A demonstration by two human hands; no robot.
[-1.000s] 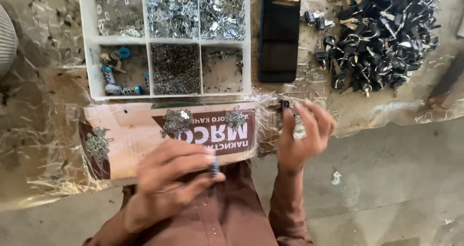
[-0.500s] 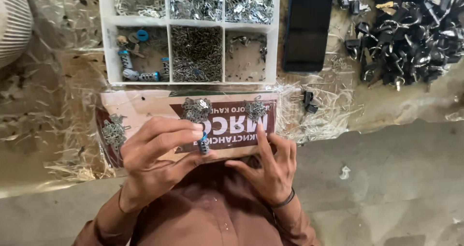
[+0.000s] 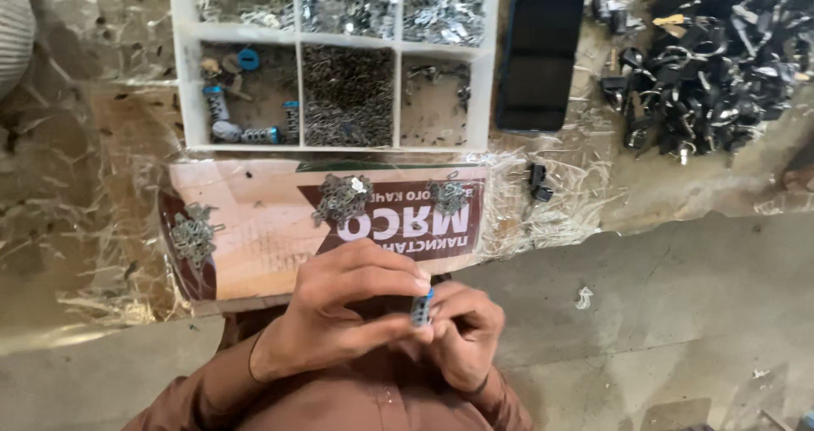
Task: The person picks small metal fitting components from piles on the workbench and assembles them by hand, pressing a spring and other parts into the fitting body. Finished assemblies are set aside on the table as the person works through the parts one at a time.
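1. Centrally, the left hand [image 3: 339, 312] and right hand [image 3: 458, 333] meet just below the card [image 3: 263, 228]; both pinch one small metal cylinder [image 3: 421, 308] with a blue top, held upright between their fingertips.
2. Left hand: fingers curled over the cylinder from above, thumb beneath. Right hand: fingers folded, touching the cylinder from the right.
3. Card: a pale and dark red printed board lying flat on the worktop [image 3: 678, 312], carrying three small heaps of metal clips [image 3: 341, 198], one near each end and one at the middle.
4. Tray [image 3: 182, 92]: a white compartmented box just beyond the card. Its cell nearest the card's left end holds similar blue-tipped cylinders [image 3: 254, 134]; the middle cell holds fine dark pins [image 3: 348, 96].
5. Phone [image 3: 541, 54]: a black slab just right of the tray.
6. Black parts [image 3: 721, 66]: a large pile well to the right of the card, with two stray pieces [image 3: 538, 182] beside the card's right end.
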